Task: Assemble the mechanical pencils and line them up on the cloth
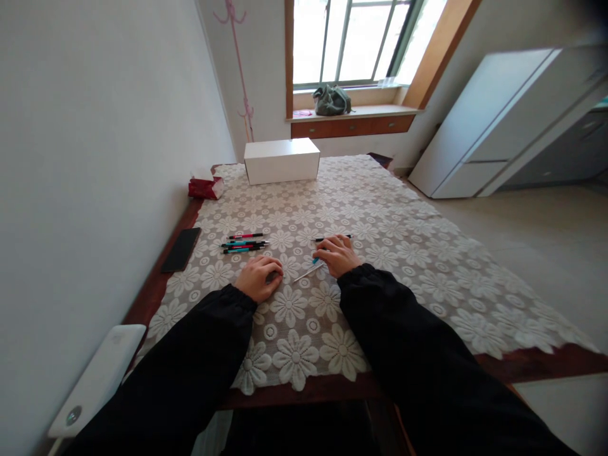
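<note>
My left hand [259,277] rests knuckles-up on the lace tablecloth [403,253], fingers curled; I cannot tell if it holds anything. My right hand [338,253] lies just to its right, its fingers on small pen parts: a blue piece [315,259] and a thin pale tube [308,273] poke out at its left side. A black pen [332,238] lies under its fingertips at the far side. A small bunch of red, blue and black pens [244,244] lies to the far left of my left hand.
A white box [281,160] stands at the table's far end, with a red packet [204,187] to its left. A dark phone [181,249] lies near the left edge by the wall. A white device [95,380] sits at the near left corner.
</note>
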Demonstrator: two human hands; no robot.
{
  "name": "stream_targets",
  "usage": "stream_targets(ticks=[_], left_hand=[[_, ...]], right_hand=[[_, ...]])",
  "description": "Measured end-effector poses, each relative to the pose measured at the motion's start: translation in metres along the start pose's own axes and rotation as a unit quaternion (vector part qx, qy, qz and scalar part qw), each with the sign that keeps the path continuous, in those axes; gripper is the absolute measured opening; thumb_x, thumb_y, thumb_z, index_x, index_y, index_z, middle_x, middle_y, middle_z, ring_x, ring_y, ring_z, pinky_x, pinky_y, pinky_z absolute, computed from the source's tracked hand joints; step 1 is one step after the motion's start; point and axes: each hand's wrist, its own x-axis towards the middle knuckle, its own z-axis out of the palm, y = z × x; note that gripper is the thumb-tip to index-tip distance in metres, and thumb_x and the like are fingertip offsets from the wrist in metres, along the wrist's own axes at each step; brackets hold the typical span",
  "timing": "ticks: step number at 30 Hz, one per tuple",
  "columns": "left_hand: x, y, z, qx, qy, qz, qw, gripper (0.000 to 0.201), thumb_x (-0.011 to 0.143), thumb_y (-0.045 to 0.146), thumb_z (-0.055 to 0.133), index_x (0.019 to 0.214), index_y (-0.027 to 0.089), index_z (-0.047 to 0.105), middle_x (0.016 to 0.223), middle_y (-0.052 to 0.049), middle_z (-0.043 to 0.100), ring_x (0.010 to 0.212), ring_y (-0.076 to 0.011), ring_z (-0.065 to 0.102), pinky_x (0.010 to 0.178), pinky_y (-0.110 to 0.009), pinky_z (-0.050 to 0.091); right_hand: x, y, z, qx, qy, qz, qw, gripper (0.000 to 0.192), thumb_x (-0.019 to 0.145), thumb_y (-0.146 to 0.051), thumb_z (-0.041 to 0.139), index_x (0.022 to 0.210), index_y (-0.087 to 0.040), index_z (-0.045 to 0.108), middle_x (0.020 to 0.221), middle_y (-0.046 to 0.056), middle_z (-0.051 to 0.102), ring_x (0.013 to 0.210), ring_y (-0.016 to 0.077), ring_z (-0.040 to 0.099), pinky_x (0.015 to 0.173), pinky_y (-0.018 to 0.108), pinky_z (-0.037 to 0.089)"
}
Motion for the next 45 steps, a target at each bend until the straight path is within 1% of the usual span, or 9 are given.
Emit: stream_targets(ticks=[6, 14, 17, 22, 32, 35, 39, 42, 45], left_hand=[[0.0, 0.0, 0.0, 0.0, 0.0, -0.006, 1.0, 0.007, 0.088, 0.025, 0.065, 0.089, 0.024, 0.072, 0.112, -0.004, 0.073, 0.109, -0.0236, 0.064, 0.102, -0.043, 0.049], [0.0, 0.001, -0.001, -0.004, 0.002, -0.003, 1.0, 0.008, 0.089, 0.024, 0.064, 0.089, 0.024, 0.072, 0.112, -0.004, 0.073, 0.109, -0.0228, 0.064, 0.101, -0.042, 0.05], [0.0, 0.0, 0.0, -0.004, 0.006, -0.002, 1.0, 0.007, 0.088, 0.024, 0.065, 0.088, 0.024, 0.072, 0.112, -0.004, 0.073, 0.11, -0.0225, 0.064, 0.101, -0.041, 0.05], [0.0, -0.001, 0.0, -0.007, 0.009, -0.006, 1.0, 0.006, 0.088, 0.025, 0.066, 0.088, 0.024, 0.073, 0.112, -0.004, 0.073, 0.11, -0.0229, 0.064, 0.102, -0.042, 0.049], [-0.001, -0.003, 0.002, -0.01, 0.012, 0.005, 1.0, 0.006, 0.089, 0.025, 0.067, 0.088, 0.024, 0.073, 0.111, -0.003, 0.074, 0.109, -0.0231, 0.064, 0.1, -0.042, 0.05], [0.0, 0.0, 0.0, -0.009, 0.015, 0.0, 1.0, 0.005, 0.088, 0.025, 0.067, 0.087, 0.024, 0.073, 0.111, -0.003, 0.074, 0.109, -0.0234, 0.065, 0.099, -0.042, 0.051], [0.0, 0.002, -0.001, -0.007, 0.016, -0.004, 1.0, 0.006, 0.087, 0.025, 0.068, 0.089, 0.025, 0.073, 0.111, -0.003, 0.074, 0.109, -0.0234, 0.065, 0.101, -0.043, 0.05], [-0.001, 0.001, 0.0, -0.003, 0.015, -0.007, 1.0, 0.006, 0.085, 0.025, 0.069, 0.088, 0.025, 0.074, 0.112, -0.003, 0.074, 0.109, -0.024, 0.065, 0.102, -0.044, 0.049], [-0.001, 0.001, 0.0, -0.004, 0.012, -0.004, 1.0, 0.006, 0.085, 0.025, 0.069, 0.088, 0.025, 0.074, 0.112, -0.003, 0.074, 0.11, -0.0242, 0.064, 0.102, -0.044, 0.05]], right_hand=[[-0.001, 0.003, 0.004, -0.01, 0.012, 0.004, 1.0, 0.025, 0.088, -0.009, 0.059, 0.093, -0.029, 0.074, 0.104, 0.004, 0.07, 0.109, 0.0246, 0.053, 0.107, 0.046, 0.026], [-0.003, 0.007, 0.006, -0.016, 0.038, 0.087, 0.995, 0.022, 0.086, -0.01, 0.059, 0.093, -0.026, 0.072, 0.108, 0.006, 0.072, 0.107, 0.026, 0.056, 0.104, 0.049, 0.028], [-0.001, 0.002, 0.001, 0.012, 0.037, 0.046, 0.998, 0.026, 0.084, -0.008, 0.057, 0.097, -0.026, 0.072, 0.11, 0.006, 0.071, 0.108, 0.0251, 0.056, 0.103, 0.046, 0.032], [0.002, -0.015, -0.008, 0.072, -0.015, -0.056, 0.996, 0.009, 0.089, -0.024, 0.064, 0.093, -0.025, 0.072, 0.104, 0.006, 0.069, 0.106, 0.0252, 0.055, 0.099, 0.043, 0.038], [0.004, -0.031, 0.004, 0.085, -0.03, -0.079, 0.993, 0.007, 0.09, -0.028, 0.069, 0.086, -0.024, 0.071, 0.102, 0.005, 0.069, 0.1, 0.0236, 0.056, 0.088, 0.039, 0.039], [0.004, -0.033, 0.004, 0.08, -0.009, -0.06, 0.995, 0.009, 0.092, -0.028, 0.065, 0.086, -0.023, 0.071, 0.099, 0.006, 0.069, 0.098, 0.0231, 0.056, 0.088, 0.039, 0.039], [0.005, -0.024, 0.002, 0.044, 0.024, 0.02, 0.999, 0.014, 0.094, -0.025, 0.059, 0.086, -0.023, 0.071, 0.096, 0.007, 0.068, 0.096, 0.0232, 0.056, 0.087, 0.038, 0.04], [0.004, -0.015, 0.001, 0.027, 0.021, 0.061, 0.998, 0.016, 0.093, -0.023, 0.058, 0.083, -0.023, 0.07, 0.093, 0.007, 0.067, 0.096, 0.0236, 0.057, 0.088, 0.037, 0.04], [0.003, -0.011, 0.001, 0.024, 0.002, 0.069, 0.997, 0.013, 0.092, -0.025, 0.06, 0.084, -0.023, 0.071, 0.091, 0.006, 0.067, 0.096, 0.0239, 0.057, 0.09, 0.038, 0.04]])
